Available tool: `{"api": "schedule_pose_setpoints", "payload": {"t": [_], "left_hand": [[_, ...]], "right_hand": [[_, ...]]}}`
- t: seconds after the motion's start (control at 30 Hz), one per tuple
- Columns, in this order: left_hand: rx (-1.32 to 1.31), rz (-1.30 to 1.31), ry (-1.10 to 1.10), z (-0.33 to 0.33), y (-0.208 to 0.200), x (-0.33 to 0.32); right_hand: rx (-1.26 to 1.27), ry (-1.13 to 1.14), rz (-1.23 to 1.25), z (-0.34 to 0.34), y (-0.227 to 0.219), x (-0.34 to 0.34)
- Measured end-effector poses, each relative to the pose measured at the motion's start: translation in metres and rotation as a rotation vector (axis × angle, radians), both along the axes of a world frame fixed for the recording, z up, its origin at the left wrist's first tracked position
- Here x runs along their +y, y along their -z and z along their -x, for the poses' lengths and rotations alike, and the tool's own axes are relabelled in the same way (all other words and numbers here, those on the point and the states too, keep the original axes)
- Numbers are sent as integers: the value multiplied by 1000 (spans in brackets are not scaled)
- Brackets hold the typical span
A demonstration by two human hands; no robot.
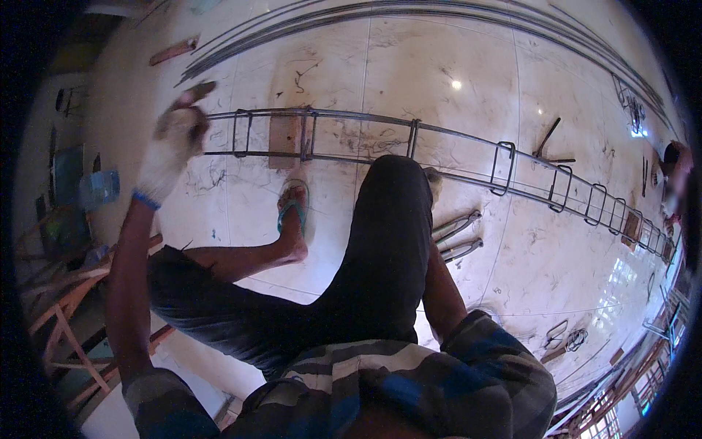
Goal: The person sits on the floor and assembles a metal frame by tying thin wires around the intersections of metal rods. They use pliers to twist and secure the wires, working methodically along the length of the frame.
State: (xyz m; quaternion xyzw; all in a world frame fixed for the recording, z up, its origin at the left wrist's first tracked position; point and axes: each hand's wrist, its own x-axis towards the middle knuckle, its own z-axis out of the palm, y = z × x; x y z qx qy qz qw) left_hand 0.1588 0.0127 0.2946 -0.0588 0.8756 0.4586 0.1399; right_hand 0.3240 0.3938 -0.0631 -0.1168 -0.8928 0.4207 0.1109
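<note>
My left hand [175, 143], in a white work glove with a blue cuff, is at the left end of a long rebar cage [358, 115]. Its fingers are smeared by motion, so their grip cannot be made out. Square wire stirrups [502, 168] ring the cage's long bars along its length. Behind my raised knee, a bit of my gloved right hand [434, 184] shows close to the cage's lower bar; the knee hides its fingers. A flat brown block [285, 139] lies beneath the cage near its left end.
Long loose bars [380, 10] curve across the far floor. Metal tool handles [457, 235] lie right of my knee. A bent dark bar [550, 143] rests beyond the cage. Another person [676, 179] is at its far right end. Wooden framing [69, 329] stands at left.
</note>
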Motion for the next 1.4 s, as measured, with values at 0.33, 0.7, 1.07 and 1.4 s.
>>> {"api": "schedule_pose_setpoints", "payload": {"t": [0.33,0.7,1.07,1.4], "left_hand": [[311,-17,-311,-143,-134,-10],[322,-150,-403,-197,-96,-42],[115,-360,-246,-131,-17,-10],[259,-723,-42,-77,-4,74]], "right_hand": [[-54,-40,28,-30,0,23],[-304,-131,960,6,50,177],[92,-171,22,122,-278,181],[-79,-612,661,-22,-314,-85]]}}
